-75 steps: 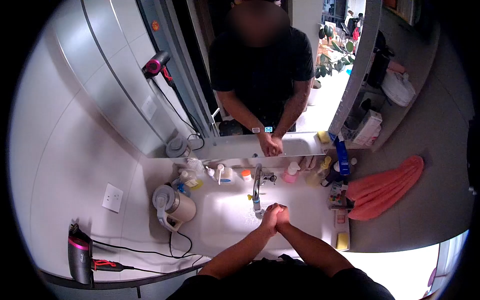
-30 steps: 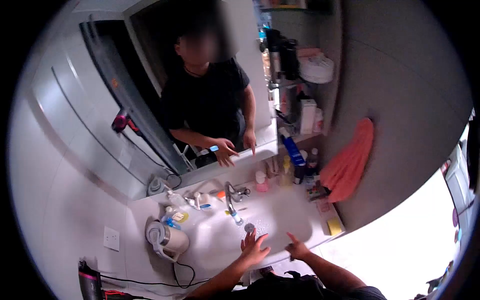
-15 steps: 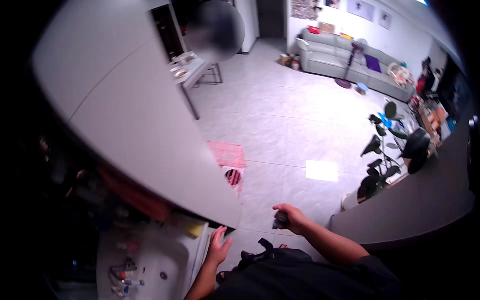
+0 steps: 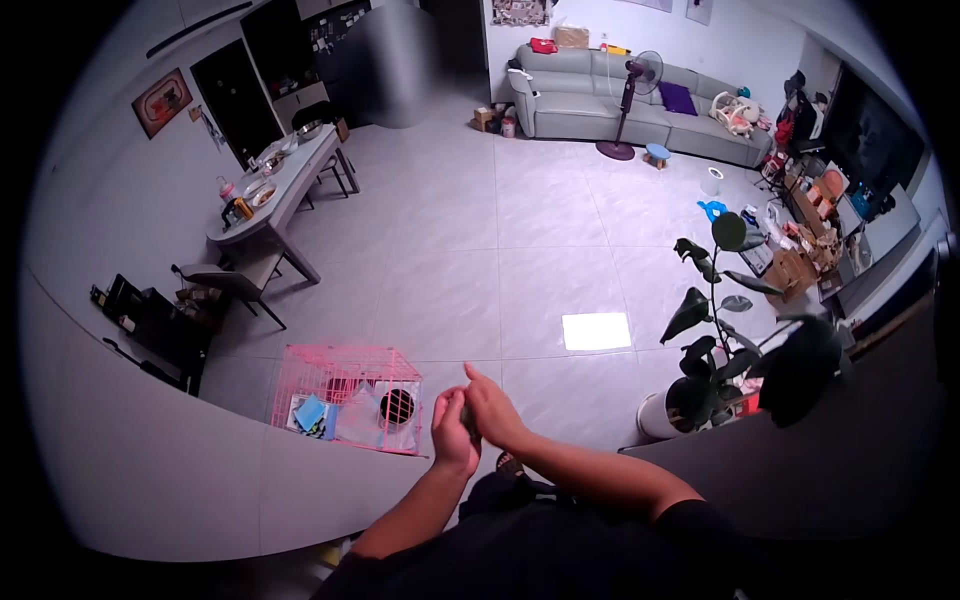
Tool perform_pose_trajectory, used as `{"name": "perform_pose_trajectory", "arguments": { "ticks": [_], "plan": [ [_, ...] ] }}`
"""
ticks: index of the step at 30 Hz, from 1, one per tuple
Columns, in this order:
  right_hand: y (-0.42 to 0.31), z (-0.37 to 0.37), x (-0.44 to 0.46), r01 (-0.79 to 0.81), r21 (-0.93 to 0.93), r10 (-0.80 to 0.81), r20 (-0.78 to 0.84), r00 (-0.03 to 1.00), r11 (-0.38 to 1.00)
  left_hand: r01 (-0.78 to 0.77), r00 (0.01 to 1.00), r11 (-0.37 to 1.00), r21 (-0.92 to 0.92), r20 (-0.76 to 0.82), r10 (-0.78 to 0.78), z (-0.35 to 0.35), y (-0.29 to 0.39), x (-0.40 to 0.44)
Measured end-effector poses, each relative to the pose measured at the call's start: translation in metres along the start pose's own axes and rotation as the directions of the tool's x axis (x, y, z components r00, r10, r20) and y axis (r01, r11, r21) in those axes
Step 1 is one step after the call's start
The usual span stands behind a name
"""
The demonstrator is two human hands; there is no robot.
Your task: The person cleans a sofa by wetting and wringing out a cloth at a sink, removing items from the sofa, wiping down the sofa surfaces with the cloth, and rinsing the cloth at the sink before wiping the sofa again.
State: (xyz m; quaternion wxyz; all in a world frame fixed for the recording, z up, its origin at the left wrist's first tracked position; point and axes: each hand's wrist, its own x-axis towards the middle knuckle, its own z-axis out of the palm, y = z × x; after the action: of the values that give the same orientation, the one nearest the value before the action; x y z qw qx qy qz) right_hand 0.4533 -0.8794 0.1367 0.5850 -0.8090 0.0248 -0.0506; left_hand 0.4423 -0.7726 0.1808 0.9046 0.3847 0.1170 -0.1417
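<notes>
In front of my body, my left hand (image 4: 455, 437) and my right hand (image 4: 495, 411) are pressed together, fingers curled toward each other. Between the palms shows a sliver of a small dark object (image 4: 470, 422); most of it is covered, and its kind cannot be made out. The right thumb or a finger points up above the left hand. Below and to the left of the hands, a pink wire cage (image 4: 345, 366) stands on the floor, with a dark round bowl (image 4: 397, 406) and blue items inside.
A potted plant (image 4: 716, 310) rises on the right beside a low wall (image 4: 830, 440). A white partition (image 4: 200, 490) curves along the left. Further off are a dining table (image 4: 290, 190) with dishes, a chair (image 4: 238, 280), a standing fan (image 4: 628, 100) and a grey sofa (image 4: 575, 100).
My hands, apart before with the dark object in the right one, have come together around it. My view has swung left and up, away from the sink, bringing the cage and dining table into sight.
</notes>
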Motion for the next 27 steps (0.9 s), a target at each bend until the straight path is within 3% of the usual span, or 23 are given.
{"name": "perform_pose_trajectory", "arguments": {
  "ticks": [1,2,3,4,5,6,8,9,10,12,13,14,16,19,20,21,22,23,24,25,26,27],
  "plan": [
    [0.008,-0.004,0.015,-0.08,0.25,0.093,-0.041,0.995,0.965,-0.128,0.99,0.983,0.131,0.073,0.119,0.007,-0.018,0.017],
    [0.017,-0.012,0.026,-0.081,0.248,0.09,-0.026,0.996,0.965,-0.26,0.962,0.931,0.256,0.156,0.226,0.01,-0.033,0.038],
    [0.005,-0.023,0.03,-0.303,0.608,0.292,0.12,0.949,0.734,-0.438,0.895,0.728,0.527,0.333,0.296,0.004,-0.041,0.057],
    [0.001,-0.033,0.039,-0.474,0.814,0.403,0.331,0.853,0.336,-0.597,0.8,0.44,0.671,0.451,0.396,0.006,-0.042,0.072],
    [0.001,-0.038,0.048,-0.501,0.846,0.349,0.421,0.838,0.183,-0.583,0.808,0.435,0.686,0.428,0.406,0.006,-0.043,0.08],
    [0.015,-0.045,0.056,-0.503,0.852,0.072,0.498,0.864,0.142,-0.673,0.694,0.215,0.708,0.503,0.515,0.019,-0.034,0.081],
    [-0.019,-0.051,0.064,-0.62,0.771,0.389,0.531,0.753,0.146,-0.669,0.419,-0.273,0.691,0.654,0.63,0.033,-0.019,0.086],
    [-0.021,-0.048,0.065,-0.655,0.714,0.413,0.534,0.738,0.247,-0.623,0.507,-0.246,0.742,0.623,0.595,0.022,-0.014,0.083],
    [-0.014,-0.038,0.068,-0.716,0.65,0.398,0.604,0.691,0.255,-0.568,0.514,-0.368,0.736,0.667,0.54,0.007,-0.003,0.079],
    [-0.001,-0.007,0.06,-0.747,0.626,0.309,0.681,0.663,0.222,-0.576,0.492,-0.348,0.74,0.653,0.576,-0.036,0.001,0.063],
    [-0.016,0.007,0.054,-0.807,0.572,0.294,0.753,0.588,0.149,-0.508,0.498,-0.343,0.79,0.594,0.632,-0.048,0.006,0.043],
    [-0.003,0.03,0.048,-0.876,0.481,0.177,0.861,0.476,0.013,-0.423,0.531,-0.326,0.846,0.522,0.667,-0.063,0.013,0.02],
    [-0.038,0.057,0.028,-0.97,0.239,0.129,0.964,0.232,-0.045,-0.378,0.495,-0.362,0.852,0.517,0.699,-0.102,0.025,-0.025],
    [-0.08,0.125,-0.024,-0.989,0.058,0.201,0.976,0.084,0.133,-0.078,0.497,-0.347,0.935,0.338,0.799,-0.13,0.049,-0.109],
    [-0.071,0.155,-0.041,-0.975,0.004,0.163,0.986,0.041,0.221,-0.071,0.502,-0.302,0.951,0.296,0.813,-0.157,0.05,-0.131],
    [-0.08,0.18,-0.062,-0.969,-0.044,0.164,0.986,-0.004,0.242,-0.074,0.392,-0.165,0.983,0.181,0.902,-0.182,0.05,-0.151],
    [-0.093,0.201,-0.086,-0.892,-0.076,0.138,0.99,-0.016,0.445,-0.101,0.272,-0.039,0.994,0.065,0.96,-0.204,0.047,-0.172],
    [-0.106,0.226,-0.105,-0.774,-0.095,0.116,0.993,-0.028,0.627,-0.234,0.208,0.197,0.952,-0.149,0.967,-0.23,0.049,-0.193],
    [-0.114,0.253,-0.119,-0.76,-0.127,0.127,0.99,-0.059,0.638,-0.414,0.154,0.391,0.822,-0.361,0.92,-0.245,0.06,-0.215],
    [-0.122,0.281,-0.136,-0.437,-0.044,0.091,0.992,0.085,0.898,-0.462,0.114,0.431,0.775,-0.43,0.896,-0.266,0.071,-0.242],
    [-0.129,0.31,-0.156,-0.032,0.017,-0.01,0.98,0.197,0.999,-0.512,0.082,0.465,0.722,-0.498,0.863,-0.292,0.084,-0.271],
    [-0.145,0.333,-0.178,0.055,0.269,-0.273,0.917,0.292,0.962,-0.472,-0.014,0.406,0.783,-0.467,0.884,-0.316,0.098,-0.299]
  ]
}}
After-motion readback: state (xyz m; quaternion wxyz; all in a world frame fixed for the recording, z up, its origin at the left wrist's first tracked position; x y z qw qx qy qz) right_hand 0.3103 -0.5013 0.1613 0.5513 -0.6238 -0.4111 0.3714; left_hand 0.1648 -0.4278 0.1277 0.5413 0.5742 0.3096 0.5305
